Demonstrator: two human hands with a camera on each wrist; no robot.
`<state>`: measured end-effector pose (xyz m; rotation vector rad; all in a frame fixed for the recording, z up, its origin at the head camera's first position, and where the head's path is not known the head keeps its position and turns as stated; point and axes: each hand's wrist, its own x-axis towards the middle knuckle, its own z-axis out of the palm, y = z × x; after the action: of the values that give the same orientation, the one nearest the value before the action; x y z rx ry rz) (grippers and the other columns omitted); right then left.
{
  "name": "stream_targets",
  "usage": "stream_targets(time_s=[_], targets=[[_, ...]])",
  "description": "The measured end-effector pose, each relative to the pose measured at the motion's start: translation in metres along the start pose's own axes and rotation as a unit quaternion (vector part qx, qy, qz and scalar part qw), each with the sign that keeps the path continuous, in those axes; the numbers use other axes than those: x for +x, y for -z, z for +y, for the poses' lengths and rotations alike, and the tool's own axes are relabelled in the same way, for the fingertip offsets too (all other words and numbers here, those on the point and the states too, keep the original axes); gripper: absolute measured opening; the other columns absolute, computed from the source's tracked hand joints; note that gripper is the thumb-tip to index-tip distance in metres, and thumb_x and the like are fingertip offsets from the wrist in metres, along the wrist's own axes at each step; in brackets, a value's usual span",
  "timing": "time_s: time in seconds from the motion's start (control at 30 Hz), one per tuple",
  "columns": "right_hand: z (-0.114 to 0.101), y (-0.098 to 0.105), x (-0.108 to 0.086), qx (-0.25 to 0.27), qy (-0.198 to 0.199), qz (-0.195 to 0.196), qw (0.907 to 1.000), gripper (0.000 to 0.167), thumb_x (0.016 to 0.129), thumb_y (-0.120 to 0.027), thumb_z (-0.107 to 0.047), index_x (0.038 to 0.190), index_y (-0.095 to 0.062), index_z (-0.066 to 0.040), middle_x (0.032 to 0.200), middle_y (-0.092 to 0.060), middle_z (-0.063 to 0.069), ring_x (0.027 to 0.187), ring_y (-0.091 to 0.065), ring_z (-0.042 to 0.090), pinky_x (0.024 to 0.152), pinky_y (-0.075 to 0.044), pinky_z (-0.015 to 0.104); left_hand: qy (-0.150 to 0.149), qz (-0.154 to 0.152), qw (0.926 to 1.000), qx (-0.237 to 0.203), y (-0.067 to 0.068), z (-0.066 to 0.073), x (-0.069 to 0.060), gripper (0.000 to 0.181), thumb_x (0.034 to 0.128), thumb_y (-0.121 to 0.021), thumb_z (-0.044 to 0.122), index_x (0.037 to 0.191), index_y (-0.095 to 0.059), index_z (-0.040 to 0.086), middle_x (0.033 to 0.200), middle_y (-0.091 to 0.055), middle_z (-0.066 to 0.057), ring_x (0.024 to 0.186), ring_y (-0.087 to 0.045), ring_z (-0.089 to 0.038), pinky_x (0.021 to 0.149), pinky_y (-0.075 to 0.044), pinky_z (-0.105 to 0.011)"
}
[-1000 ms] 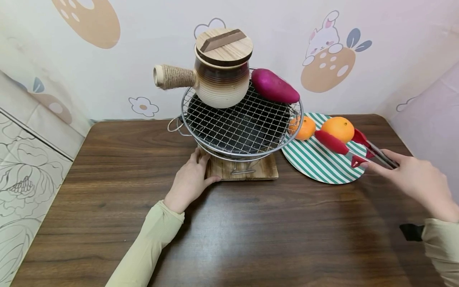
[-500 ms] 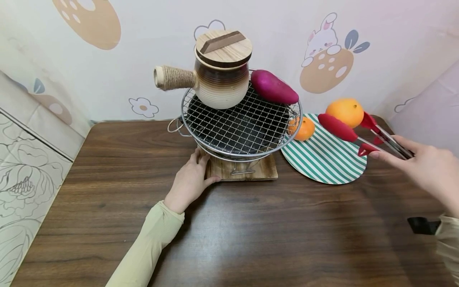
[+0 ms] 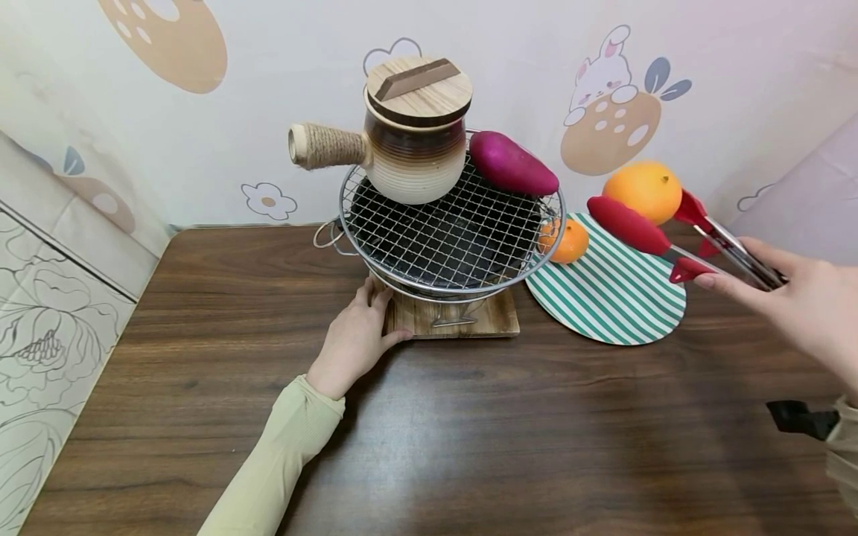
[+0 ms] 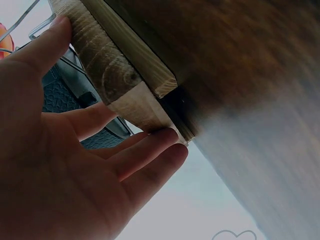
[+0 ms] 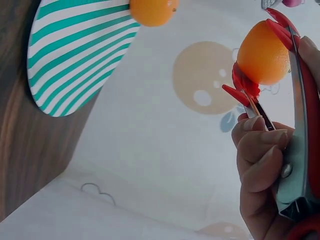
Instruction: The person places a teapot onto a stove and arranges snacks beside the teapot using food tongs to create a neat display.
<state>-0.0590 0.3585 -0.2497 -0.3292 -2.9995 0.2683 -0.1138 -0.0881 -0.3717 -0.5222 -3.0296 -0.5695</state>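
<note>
My left hand (image 3: 351,339) rests against the near left corner of a wooden board (image 3: 462,316) under a round grill. In the left wrist view its fairly straight fingers (image 4: 150,152) and thumb touch the edge of the wooden base (image 4: 117,75). My right hand (image 3: 798,298) holds red-tipped metal tongs (image 3: 633,227). An orange (image 3: 643,192) is clamped between the tongs' heads, raised above the striped plate (image 3: 623,305). The right wrist view shows the orange (image 5: 262,52) from the side, with fingers (image 5: 260,165) curled round the tongs' arm. A smaller orange fruit (image 3: 570,242) remains on the plate.
Wire mesh (image 3: 456,238) covers the black grill bowl. On it stand a lidded clay pot (image 3: 415,160) with a rope-wrapped handle jutting left, and a purple sweet potato (image 3: 512,164). The mesh rim overhangs the plate. A patterned wall covering (image 3: 268,112) closes the back of the table.
My right hand has lifted the tongs and the orange off the plate, upward and a little right. The left hand has stayed at the board.
</note>
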Motion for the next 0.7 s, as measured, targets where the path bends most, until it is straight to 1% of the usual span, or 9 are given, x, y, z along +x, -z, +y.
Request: stream_targets(time_s=[0.2, 0.4, 0.6, 0.7], targets=[[-0.008, 0.003, -0.003, 0.006, -0.001, 0.005, 1.0000, 0.083, 0.087, -0.061, -0.058, 0.147, -0.038, -0.007, 0.053, -0.032, 0.003, 0.057, -0.034, 0.021, 0.053, -0.021, 0.032, -0.003, 0.002, 1.0000, -0.001, 0.000, -0.001, 0.000, 0.078, 0.0806, -0.073, 0.046, 0.141, -0.046, 0.004, 0.148, -0.038, -0.030, 0.118, -0.057, -0.044, 0.083, -0.055, -0.052], [-0.015, 0.007, -0.005, 0.020, -0.003, 0.018, 0.9996, 0.081, 0.085, -0.064, -0.057, 0.146, -0.041, -0.009, 0.055, -0.034, 0.003, 0.053, -0.031, 0.017, 0.051, -0.021, 0.031, -0.004, 0.002, 1.0000, -0.004, 0.000, -0.001, 0.000, 0.078, 0.0807, -0.073, 0.045, 0.140, -0.047, 0.003, 0.148, -0.037, -0.030, 0.119, -0.057, -0.044, 0.083, -0.055, -0.052], [-0.022, 0.010, -0.006, 0.026, 0.017, 0.041, 0.9987, 0.076, 0.084, -0.067, -0.054, 0.141, -0.048, -0.008, 0.056, -0.042, 0.006, 0.051, -0.031, 0.013, 0.049, -0.022, 0.030, -0.007, 0.005, 0.9999, -0.006, 0.000, -0.001, -0.001, 0.077, 0.0807, -0.074, 0.044, 0.139, -0.048, 0.002, 0.147, -0.038, -0.031, 0.120, -0.056, -0.044, 0.085, -0.055, -0.051], [-0.027, 0.013, -0.008, 0.028, 0.032, 0.057, 0.9975, 0.072, 0.082, -0.070, -0.053, 0.136, -0.052, -0.008, 0.056, -0.040, 0.005, 0.049, -0.029, 0.011, 0.048, -0.021, 0.029, -0.010, 0.008, 0.9999, -0.005, 0.000, -0.001, -0.001, 0.077, 0.0805, -0.074, 0.044, 0.139, -0.048, 0.001, 0.146, -0.039, -0.031, 0.119, -0.056, -0.044, 0.085, -0.055, -0.051]])
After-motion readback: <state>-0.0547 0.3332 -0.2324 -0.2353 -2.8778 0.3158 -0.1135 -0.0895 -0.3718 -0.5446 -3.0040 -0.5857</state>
